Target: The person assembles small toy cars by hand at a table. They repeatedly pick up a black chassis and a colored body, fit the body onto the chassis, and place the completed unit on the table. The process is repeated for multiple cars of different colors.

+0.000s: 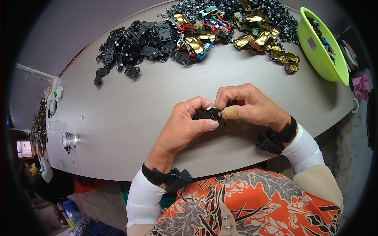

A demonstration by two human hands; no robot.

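I have a small black toy car base (204,114) in my view, held up between two hands over the counter (130,114). The left hand (182,122) pinches it, with the thumb on the near side and the other fingers on the far side. The right hand (248,103) is at the right end of the car base, with its fingers pinched together there. I can't tell what tiny bit they hold, because it is too small and partly covered. A tan wrap (232,112) goes around the right thumb.

Past the car base and to its left, I see a big heap of black car bases (143,43). Straight past it sit shiny gold and colorful car shells (197,41), and more gold shells (265,37) lie past it to the right. A pile of little dark parts (285,25) spreads behind those. Far to the right of the car base is a bright green tub (318,61) with toy bits inside. A clear cup (70,138) stands well to its left.
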